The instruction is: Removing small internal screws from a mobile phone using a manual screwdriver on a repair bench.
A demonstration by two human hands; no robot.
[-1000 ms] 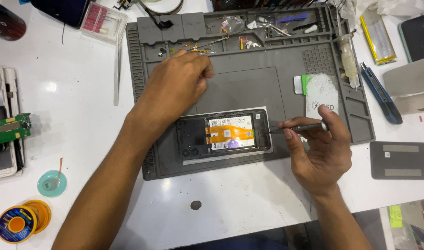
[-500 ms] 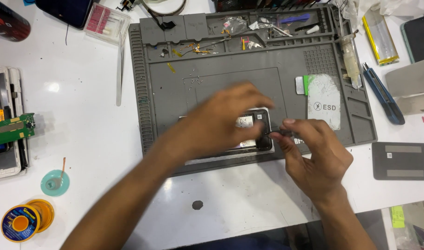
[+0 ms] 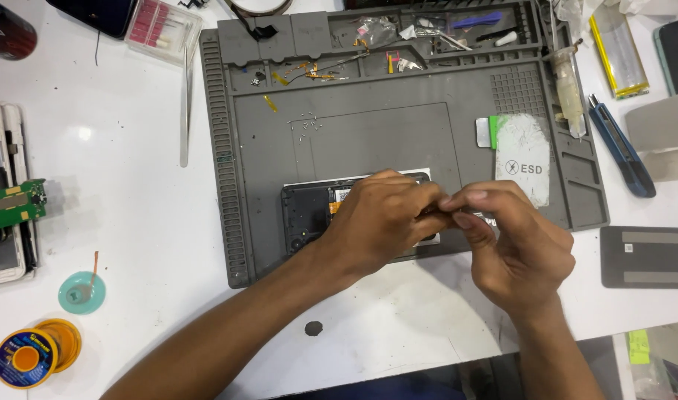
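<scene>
Left hand (image 3: 379, 218) and right hand (image 3: 513, 248) meet fingertip to fingertip, pinched over the opened phone (image 3: 309, 211) on the grey mat (image 3: 368, 133). Pinched item hidden; phone largely covered.

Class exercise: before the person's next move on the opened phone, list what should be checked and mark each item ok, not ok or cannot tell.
1. Phone lies on the grey mat: ok.
2. Both hands meet over the phone, left hand and right hand: ok.
3. Tool seated in the fingertips: cannot tell, hidden.
4. Loose screws lie apart from the hands: ok.
5. Blue knife lies off the mat, away from the hands: ok.
</scene>
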